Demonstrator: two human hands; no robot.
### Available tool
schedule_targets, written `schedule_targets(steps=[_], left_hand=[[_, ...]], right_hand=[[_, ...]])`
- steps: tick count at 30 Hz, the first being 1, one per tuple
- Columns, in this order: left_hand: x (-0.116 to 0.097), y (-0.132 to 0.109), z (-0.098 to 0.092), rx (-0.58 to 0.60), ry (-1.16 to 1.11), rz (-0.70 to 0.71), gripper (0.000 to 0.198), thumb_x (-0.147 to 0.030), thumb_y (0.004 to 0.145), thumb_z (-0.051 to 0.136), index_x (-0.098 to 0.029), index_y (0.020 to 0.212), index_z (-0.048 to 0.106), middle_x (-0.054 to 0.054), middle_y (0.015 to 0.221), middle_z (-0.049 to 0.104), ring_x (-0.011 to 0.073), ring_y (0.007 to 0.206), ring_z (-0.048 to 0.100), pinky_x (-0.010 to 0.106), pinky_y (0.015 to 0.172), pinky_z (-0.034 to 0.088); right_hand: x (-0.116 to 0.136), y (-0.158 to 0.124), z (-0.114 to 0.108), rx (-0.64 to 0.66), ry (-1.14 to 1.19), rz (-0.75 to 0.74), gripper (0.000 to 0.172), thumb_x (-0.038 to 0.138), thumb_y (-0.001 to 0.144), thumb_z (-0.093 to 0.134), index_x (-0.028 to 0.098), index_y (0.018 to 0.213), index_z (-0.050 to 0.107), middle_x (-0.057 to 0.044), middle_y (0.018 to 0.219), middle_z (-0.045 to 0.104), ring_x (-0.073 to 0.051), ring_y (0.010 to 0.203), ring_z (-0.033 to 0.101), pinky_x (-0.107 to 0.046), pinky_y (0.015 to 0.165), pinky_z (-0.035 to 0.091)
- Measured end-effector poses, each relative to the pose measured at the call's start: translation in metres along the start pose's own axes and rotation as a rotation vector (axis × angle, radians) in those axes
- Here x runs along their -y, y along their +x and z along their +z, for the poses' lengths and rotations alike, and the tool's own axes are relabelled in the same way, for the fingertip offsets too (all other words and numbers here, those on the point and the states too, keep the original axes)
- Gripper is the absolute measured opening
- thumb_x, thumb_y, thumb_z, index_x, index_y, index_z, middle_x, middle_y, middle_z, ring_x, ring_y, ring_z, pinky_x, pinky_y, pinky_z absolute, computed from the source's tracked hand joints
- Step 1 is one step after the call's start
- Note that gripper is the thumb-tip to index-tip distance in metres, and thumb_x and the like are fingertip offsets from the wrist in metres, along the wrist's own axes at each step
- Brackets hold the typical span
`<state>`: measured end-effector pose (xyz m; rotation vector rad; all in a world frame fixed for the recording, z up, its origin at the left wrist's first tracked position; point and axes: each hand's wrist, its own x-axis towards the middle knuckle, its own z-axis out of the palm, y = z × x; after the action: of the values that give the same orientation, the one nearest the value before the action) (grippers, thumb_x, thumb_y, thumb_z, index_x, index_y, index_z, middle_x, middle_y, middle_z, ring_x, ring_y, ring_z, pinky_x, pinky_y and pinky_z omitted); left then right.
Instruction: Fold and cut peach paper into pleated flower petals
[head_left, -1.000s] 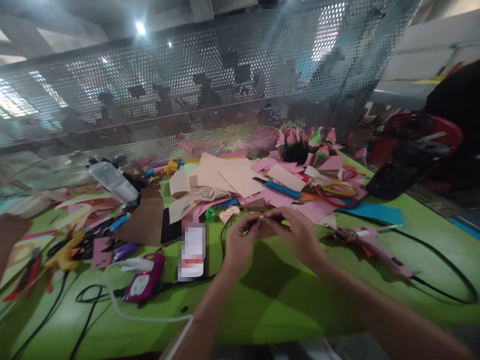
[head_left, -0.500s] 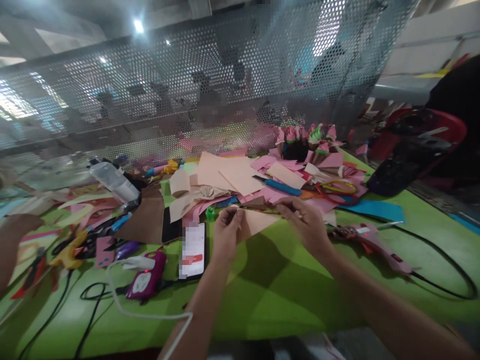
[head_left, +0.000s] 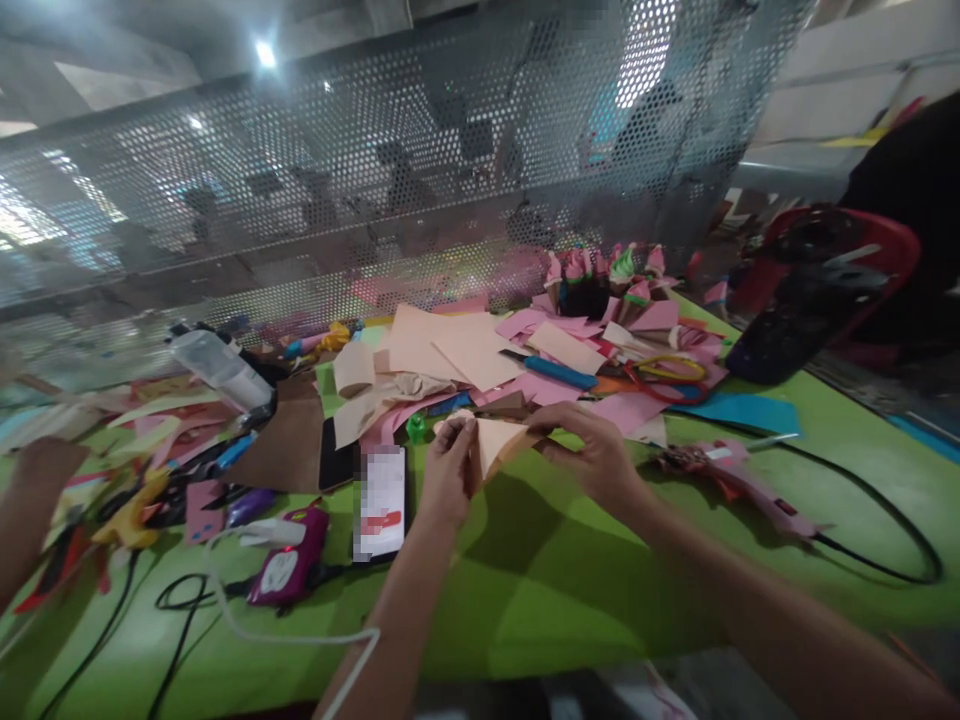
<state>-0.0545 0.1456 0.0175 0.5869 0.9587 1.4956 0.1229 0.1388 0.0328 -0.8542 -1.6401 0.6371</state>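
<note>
Between my hands, above the green tabletop (head_left: 600, 610), is a thin peach-coloured sheet (head_left: 497, 440), curved and tapering toward the bottom. My left hand (head_left: 450, 470) pinches its left side, thumb in front. At its upper right edge, my right hand (head_left: 589, 450) has thumb and forefinger closed on the corner. Whether the sheet is paper or craft foam I cannot tell. Just behind my left hand sits a small green object (head_left: 417, 428). A pink glue gun (head_left: 739, 480) lies to the right of my right hand.
Behind my hands are piled peach and pink sheets (head_left: 472, 345), a blue-handled cutter (head_left: 559, 372) and scissors (head_left: 667, 375). Ice-cream-like figures (head_left: 622, 270) stand farther back. Left are a phone (head_left: 384, 500), a purple device with cables (head_left: 289, 560), pliers (head_left: 64, 555) and another person's hand (head_left: 45, 480).
My right hand has come slightly left, and the sheet's right edge now bends up and inward. Before, it stretched flatter toward my right hand. The whole view has shifted a little.
</note>
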Motion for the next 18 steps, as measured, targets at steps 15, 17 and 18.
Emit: schedule_targets(steps=[15,17,18], left_hand=[[-0.001,-0.003,-0.003,-0.069,0.251,0.166,0.031,-0.041,0.068,0.080,-0.018,0.079,0.060,-0.006,0.066,0.057,0.0062,0.056,0.049,0.018,0.054,0.037],[-0.001,-0.004,-0.002,-0.047,0.275,0.190,0.028,-0.040,0.071,0.077,-0.019,0.080,0.061,-0.005,0.069,0.059,0.0078,0.060,0.053,0.019,0.059,0.041],[0.000,-0.004,-0.002,-0.030,0.292,0.199,0.027,-0.041,0.072,0.076,-0.019,0.080,0.061,-0.004,0.071,0.060,0.0086,0.063,0.054,0.020,0.062,0.042]], right_hand=[[-0.008,0.005,-0.001,0.029,0.345,0.382,0.027,0.044,0.082,0.064,0.021,0.095,0.070,-0.006,0.094,0.073,-0.018,0.083,0.066,-0.033,0.075,0.053],[-0.009,0.004,0.001,0.073,0.308,0.388,0.029,0.044,0.079,0.067,0.020,0.096,0.069,-0.006,0.096,0.072,-0.019,0.086,0.066,-0.034,0.076,0.052],[-0.011,0.004,0.002,0.093,0.297,0.397,0.031,0.044,0.077,0.070,0.020,0.096,0.069,-0.006,0.094,0.072,-0.020,0.085,0.066,-0.033,0.074,0.052]])
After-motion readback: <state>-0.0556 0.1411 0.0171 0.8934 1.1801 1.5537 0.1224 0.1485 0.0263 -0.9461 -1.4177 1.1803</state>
